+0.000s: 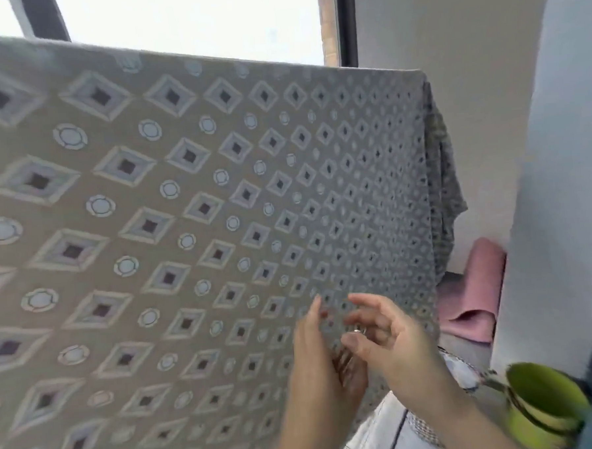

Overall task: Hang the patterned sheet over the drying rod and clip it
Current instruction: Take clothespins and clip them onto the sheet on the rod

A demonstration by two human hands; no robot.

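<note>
The patterned sheet (190,202) is seen filling the left and middle of the frame. It is draped over a line that slopes from the upper left down to the upper right, and the rod beneath the fold is covered by the cloth. Grey fabric printed with diamonds and small circles is shown hanging flat, with its far layer bunched at the right edge. A bright window (188,24) is seen above the fold.

In the lower middle, the left hand (316,371) is held upright in front of the sheet, with its fingers straight and pressed close together. Whether the cloth is touched cannot be told through the blur. Just to its right, the right hand (389,336) is raised with its fingers loosely bent and spread apart; nothing is seen pinched.

Further right, a pink cloth (473,294) is lodged against a white wall (559,176). A green container (544,410) is found at the lower right.
</note>
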